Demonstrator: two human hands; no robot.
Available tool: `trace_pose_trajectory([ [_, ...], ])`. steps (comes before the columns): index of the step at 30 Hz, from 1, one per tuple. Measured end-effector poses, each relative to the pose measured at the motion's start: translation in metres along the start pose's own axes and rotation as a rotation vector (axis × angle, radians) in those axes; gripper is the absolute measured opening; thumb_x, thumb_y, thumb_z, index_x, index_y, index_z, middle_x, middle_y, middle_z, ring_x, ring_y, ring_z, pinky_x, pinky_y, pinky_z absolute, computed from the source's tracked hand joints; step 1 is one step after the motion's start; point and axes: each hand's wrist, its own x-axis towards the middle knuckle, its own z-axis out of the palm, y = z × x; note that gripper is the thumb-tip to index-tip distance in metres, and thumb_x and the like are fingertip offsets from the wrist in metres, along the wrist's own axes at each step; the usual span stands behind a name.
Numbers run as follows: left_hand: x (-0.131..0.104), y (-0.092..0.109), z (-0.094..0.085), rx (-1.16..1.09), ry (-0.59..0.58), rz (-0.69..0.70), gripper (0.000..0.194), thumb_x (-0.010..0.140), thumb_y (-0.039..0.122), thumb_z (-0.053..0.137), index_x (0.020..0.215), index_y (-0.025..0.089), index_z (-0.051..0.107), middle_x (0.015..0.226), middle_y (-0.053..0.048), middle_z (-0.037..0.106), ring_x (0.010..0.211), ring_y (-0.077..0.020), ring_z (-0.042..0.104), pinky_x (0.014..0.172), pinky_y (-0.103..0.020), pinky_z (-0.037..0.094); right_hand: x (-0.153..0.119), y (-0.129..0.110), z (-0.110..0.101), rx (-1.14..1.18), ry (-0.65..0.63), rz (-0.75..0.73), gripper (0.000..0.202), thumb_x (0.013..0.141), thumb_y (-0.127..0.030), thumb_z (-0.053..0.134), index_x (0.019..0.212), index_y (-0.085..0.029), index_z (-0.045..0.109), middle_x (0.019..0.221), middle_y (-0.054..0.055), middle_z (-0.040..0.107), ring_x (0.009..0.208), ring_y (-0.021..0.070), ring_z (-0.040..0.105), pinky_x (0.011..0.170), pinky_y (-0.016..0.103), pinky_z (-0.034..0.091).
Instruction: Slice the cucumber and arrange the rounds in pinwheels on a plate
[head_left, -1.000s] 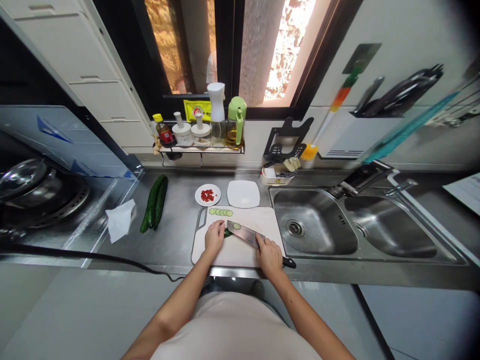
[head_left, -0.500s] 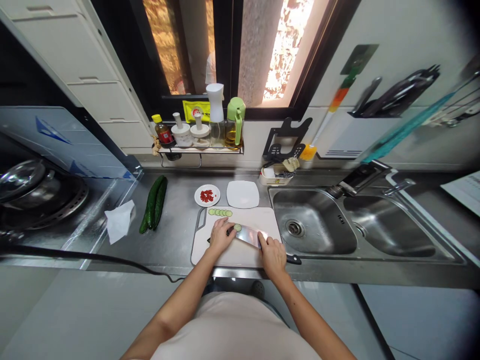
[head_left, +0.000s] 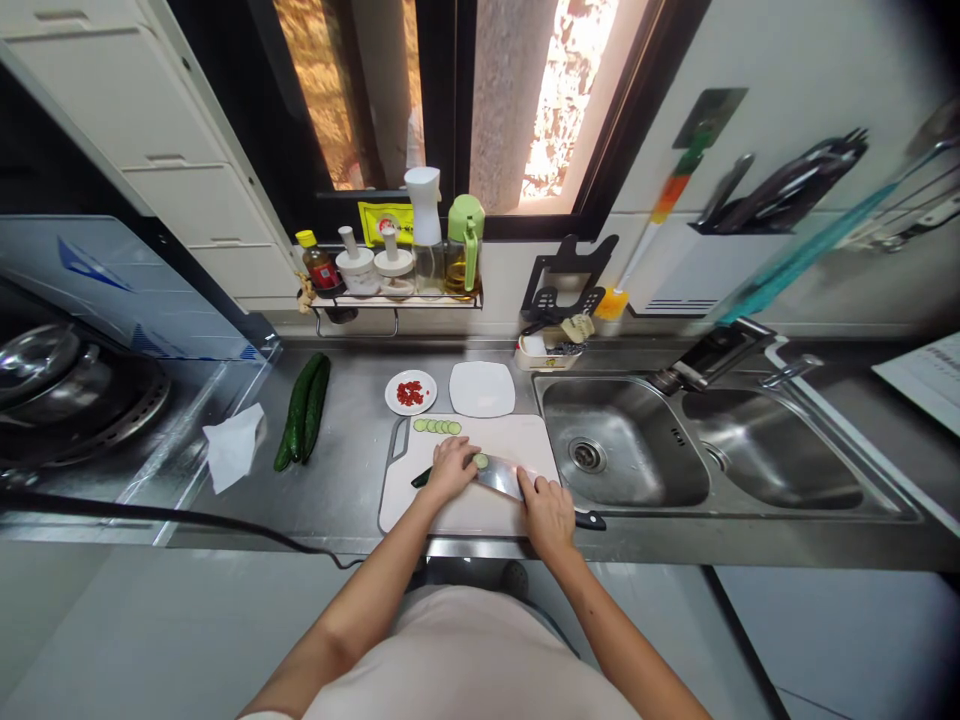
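Hands (head_left: 549, 512) closer together at knife (head_left: 500, 477)

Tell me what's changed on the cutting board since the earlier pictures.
The left hand has moved right, its fingers now beside the slice on the blade; a dark cucumber end now shows to its left. The knife and right hand have shifted slightly right. The grip on the knife and the row of slices look unchanged.

Shiny s/steel sink (head_left: 630, 475), smooth.
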Motion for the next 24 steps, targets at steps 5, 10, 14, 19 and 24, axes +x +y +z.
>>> trace_pose_trajectory([
  [5,0.007,0.006,-0.007,-0.014,-0.038,0.013,0.020,0.079,0.026,0.060,0.098,0.026,0.066,0.112,-0.003,0.061,0.112,-0.0220,0.047,0.102,-0.041,0.030,0.000,0.004,0.003,0.002,0.009,-0.010,0.044,0.086,-0.019,0.051,0.129,-0.025,0.052,0.089,0.008,0.060,0.084,0.0195,0.048,0.072,0.032,0.027],
  [10,0.010,0.011,-0.008,-0.032,0.035,-0.050,0.010,0.080,0.026,0.060,0.087,0.022,0.065,0.089,-0.002,0.065,0.092,-0.0187,0.055,0.087,-0.032,0.039,0.000,0.007,0.006,0.006,-0.030,0.012,0.044,0.087,-0.019,0.051,0.130,-0.026,0.051,0.091,0.008,0.060,0.084,0.0193,0.050,0.072,0.032,0.026],
  [14,0.015,0.003,-0.006,-0.072,0.103,-0.218,0.008,0.081,0.025,0.059,0.088,0.024,0.063,0.079,0.001,0.066,0.078,-0.0151,0.059,0.075,-0.027,0.040,-0.001,0.011,0.009,0.011,-0.079,0.049,0.044,0.087,-0.020,0.051,0.130,-0.026,0.050,0.094,0.008,0.061,0.087,0.0195,0.052,0.072,0.032,0.027],
  [19,0.031,-0.015,-0.003,-0.026,0.169,-0.414,0.009,0.082,0.022,0.057,0.088,0.024,0.063,0.084,0.000,0.070,0.083,-0.0177,0.063,0.075,-0.029,0.041,-0.005,0.019,0.011,0.015,-0.132,0.111,0.044,0.087,-0.021,0.051,0.130,-0.025,0.050,0.097,0.008,0.062,0.090,0.0206,0.054,0.073,0.032,0.028],
  [24,0.046,-0.021,0.001,0.022,0.178,-0.441,0.016,0.082,0.017,0.053,0.093,0.025,0.062,0.084,0.000,0.070,0.087,-0.0183,0.063,0.079,-0.031,0.039,-0.009,0.023,0.010,0.022,-0.158,0.139,0.047,0.085,-0.023,0.053,0.132,-0.026,0.048,0.098,0.007,0.062,0.091,0.0207,0.054,0.074,0.031,0.029],
])
